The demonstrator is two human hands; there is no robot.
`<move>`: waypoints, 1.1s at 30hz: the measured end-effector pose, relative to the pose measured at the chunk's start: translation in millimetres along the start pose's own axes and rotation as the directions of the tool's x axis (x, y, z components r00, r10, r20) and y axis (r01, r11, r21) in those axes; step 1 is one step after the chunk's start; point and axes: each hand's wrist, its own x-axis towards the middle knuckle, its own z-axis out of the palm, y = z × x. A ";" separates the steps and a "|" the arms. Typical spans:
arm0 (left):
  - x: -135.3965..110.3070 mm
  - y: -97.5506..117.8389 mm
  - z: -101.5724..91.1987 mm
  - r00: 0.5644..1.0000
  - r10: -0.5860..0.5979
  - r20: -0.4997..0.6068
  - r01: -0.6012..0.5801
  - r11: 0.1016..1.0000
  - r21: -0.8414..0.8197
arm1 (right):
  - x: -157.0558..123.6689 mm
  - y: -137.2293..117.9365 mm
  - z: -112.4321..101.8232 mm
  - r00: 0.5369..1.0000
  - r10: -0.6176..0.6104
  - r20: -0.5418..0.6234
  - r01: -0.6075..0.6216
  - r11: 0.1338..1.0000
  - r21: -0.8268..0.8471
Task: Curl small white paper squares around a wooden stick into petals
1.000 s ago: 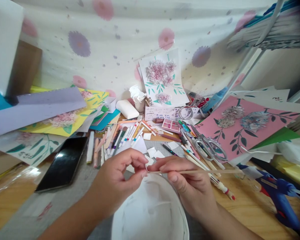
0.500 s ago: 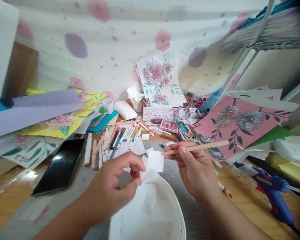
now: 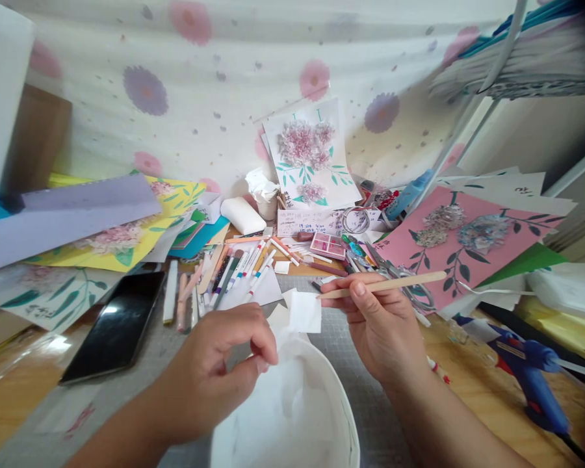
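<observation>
My right hand (image 3: 377, 325) is closed round a thin wooden stick (image 3: 394, 284) that points left, its tip touching a small white tissue square (image 3: 305, 312). My left hand (image 3: 214, 374) pinches thumb against fingers just left of that square; whether it grips thin tissue there I cannot make out. Below both hands sits a white bowl (image 3: 338, 403) with crumpled white tissue (image 3: 283, 409) inside.
A black phone (image 3: 114, 325) lies at left, with markers and pens (image 3: 229, 270) behind the hands. Scissors (image 3: 409, 286) rest by a pink flower card (image 3: 468, 240). A blue glue gun (image 3: 531, 374) lies at right. Paper sheets and a white flower card (image 3: 312, 156) crowd the back.
My hands have drawn apart. The right hand rose with the stick, and a white tissue square now shows at its tip. The left hand sank slightly toward the bowl.
</observation>
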 end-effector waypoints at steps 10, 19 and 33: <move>1.9 2.9 -7.0 0.956 0.074 0.282 -0.118 0.983 0.140 | 2.9 -2.1 -4.0 1.000 -0.028 0.003 0.028 1.000 -0.008; 1.9 -7.8 4.4 0.973 -0.163 -0.165 0.148 0.984 -0.100 | -8.6 -3.8 7.8 0.989 0.006 0.151 -0.013 0.999 0.045; 4.0 -10.7 3.6 0.961 -0.273 0.039 0.273 0.920 -0.280 | -22.8 5.9 4.9 0.941 -0.098 0.324 0.119 0.992 -0.045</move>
